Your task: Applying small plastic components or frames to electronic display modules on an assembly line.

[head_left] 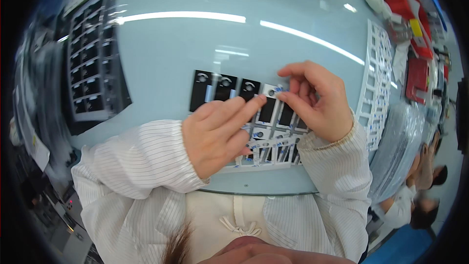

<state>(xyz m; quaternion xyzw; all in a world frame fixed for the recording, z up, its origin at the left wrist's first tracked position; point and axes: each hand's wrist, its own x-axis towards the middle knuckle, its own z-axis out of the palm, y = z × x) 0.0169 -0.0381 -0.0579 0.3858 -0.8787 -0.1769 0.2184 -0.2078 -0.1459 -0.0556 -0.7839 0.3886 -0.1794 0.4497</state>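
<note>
White, thin rectangular cut-out frame with blue marks (266,89) lies over a flat black rectangular panel (267,112) on the glossy pale-blue worktop (161,58). Left hand (210,134): fingers extended, one tip at the frame. Right hand (322,100): thumb and forefinger curved apart, just beside it. Light, even fingertip pressure should keep edges square.

Before you: one glossy, pale blue-grey tabletop (161,63), mirroring two long white light streaks (185,15). To your lower right: one blue surface (408,247), kind unclear.
</note>
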